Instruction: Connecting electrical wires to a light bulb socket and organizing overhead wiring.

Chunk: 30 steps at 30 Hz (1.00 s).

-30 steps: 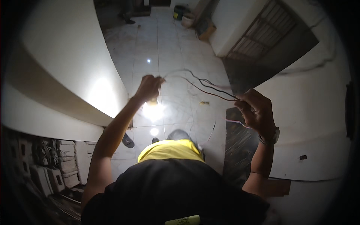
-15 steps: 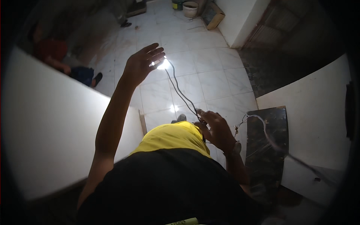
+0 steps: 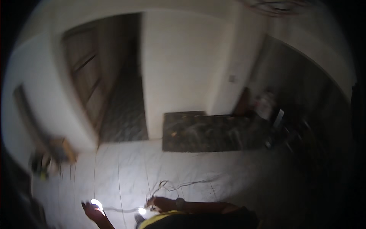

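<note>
My left hand point(image 3: 90, 211) is low at the picture's bottom edge and holds a small glowing lamp point(image 3: 96, 203) on the end of a thin wire point(image 3: 118, 209). My right hand point(image 3: 159, 204), with a watch on its wrist, grips the same wire bundle beside a second bright spot point(image 3: 142, 210). Loose dark wires point(image 3: 173, 186) curl over the pale tiled floor point(image 3: 114, 171) just beyond the right hand. My yellow collar and dark shirt fill the bottom edge. The view is blurred and dim.
A dark marble slab point(image 3: 206, 131) lies against a white wall column point(image 3: 175, 65). A wooden door point(image 3: 85, 84) stands at the left beside a dark patterned passage. Clutter sits at the far left point(image 3: 49, 156) and in the dim right corner point(image 3: 272, 114).
The view has swung sharply, and the hands now sit at the bottom edge. My left arm, raised high with the lamp before, is now low and out to the left; the right hand still grips the wires.
</note>
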Available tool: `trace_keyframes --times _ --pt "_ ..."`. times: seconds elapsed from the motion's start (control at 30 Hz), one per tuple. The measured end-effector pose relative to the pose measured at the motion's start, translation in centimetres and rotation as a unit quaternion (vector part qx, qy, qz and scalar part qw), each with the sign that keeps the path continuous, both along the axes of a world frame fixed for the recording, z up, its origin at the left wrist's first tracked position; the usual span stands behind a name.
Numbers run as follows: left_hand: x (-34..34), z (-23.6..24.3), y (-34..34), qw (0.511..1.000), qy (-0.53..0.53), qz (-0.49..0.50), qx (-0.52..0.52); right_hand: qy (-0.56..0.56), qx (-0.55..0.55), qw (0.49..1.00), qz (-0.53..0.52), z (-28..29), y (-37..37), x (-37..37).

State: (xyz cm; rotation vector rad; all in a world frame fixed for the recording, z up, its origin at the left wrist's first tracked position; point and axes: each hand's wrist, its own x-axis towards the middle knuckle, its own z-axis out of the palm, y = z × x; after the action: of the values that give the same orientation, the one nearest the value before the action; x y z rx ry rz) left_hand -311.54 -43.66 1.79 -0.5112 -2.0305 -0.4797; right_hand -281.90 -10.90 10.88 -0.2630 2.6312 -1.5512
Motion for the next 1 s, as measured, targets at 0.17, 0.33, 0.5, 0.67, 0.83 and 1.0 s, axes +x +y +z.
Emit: trace_keyframes --times 0.17,0.33,0.5,0.67,0.83,1.0 --pt "-6.3 2.1 1.3 0.975 -0.092 -0.193 -0.06 0.039 0.077 0.984 -0.154 6.6 -3.3 1.7" --pt "-14.7 -1.4 0.2 0.954 -0.153 -0.214 -0.145 0.214 0.134 0.92 -0.3 26.4 -3.3 5.9" --pt "-13.0 0.6 1.8 0.955 -0.132 -0.264 0.027 0.48 0.47 0.564 -0.48 48.9 -6.9 12.1" --pt "-11.1 4.1 3.7 0.944 -0.085 -0.299 0.108 0.62 0.478 0.371 -0.5 69.0 -1.8 15.1" --pt "-9.7 5.6 4.4 0.938 -0.018 -0.311 0.149 0.426 0.61 0.307 -0.594 80.5 6.9 17.8" --pt "-9.0 3.7 3.2 0.916 -0.049 -0.333 0.219 0.359 0.553 0.41 -0.631 83.4 12.6 17.6"
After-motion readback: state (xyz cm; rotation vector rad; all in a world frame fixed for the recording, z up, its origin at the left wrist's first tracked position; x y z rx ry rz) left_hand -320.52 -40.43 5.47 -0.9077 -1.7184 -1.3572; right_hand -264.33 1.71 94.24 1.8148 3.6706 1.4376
